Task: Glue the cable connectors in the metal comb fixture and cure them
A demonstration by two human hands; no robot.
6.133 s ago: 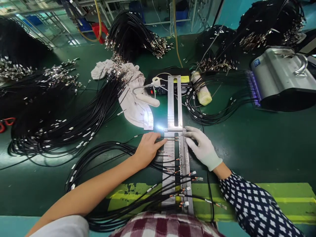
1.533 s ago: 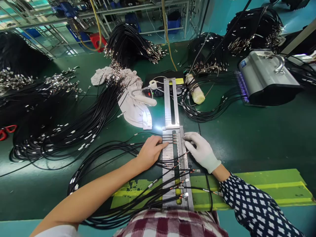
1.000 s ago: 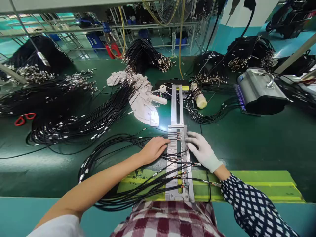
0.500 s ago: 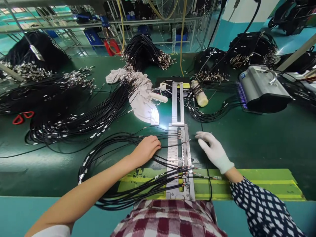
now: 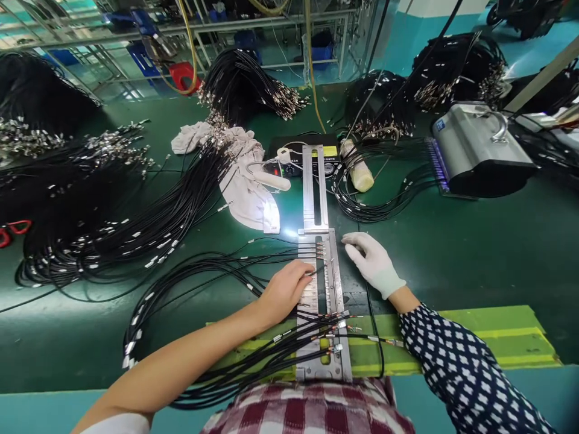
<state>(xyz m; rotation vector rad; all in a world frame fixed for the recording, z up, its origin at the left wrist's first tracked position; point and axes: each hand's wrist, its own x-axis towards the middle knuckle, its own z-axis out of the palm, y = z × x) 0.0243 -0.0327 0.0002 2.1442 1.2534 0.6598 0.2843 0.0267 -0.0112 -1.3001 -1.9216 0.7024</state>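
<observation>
My left hand (image 5: 286, 290), bare, lies over the slotted metal fixture (image 5: 333, 289) and pinches a black cable (image 5: 320, 269) whose tip points right across the slot. Just above it, several cables with stripped ends (image 5: 321, 248) sit side by side in the fixture's grooves. Below, a bundle of black cables (image 5: 271, 349) crosses the fixture, their bare wires and connectors past its right edge. My right hand (image 5: 371, 260), in a white glove, hovers right of the fixture, thumb and fingers apart and holding nothing.
A bright lamp (image 5: 271, 216) shines from a white cloth (image 5: 242, 199) behind the fixture. Cable piles (image 5: 122, 229) cover the left side, beside red-handled scissors (image 5: 18, 226). A silver machine (image 5: 484, 150) stands at right, cables running into it. Yellow-green tape (image 5: 488, 337) lines the front edge.
My left hand has moved right onto the fixture, carrying the cable along. My right hand stays near the fixture's right side. The whole view has shifted slightly.
</observation>
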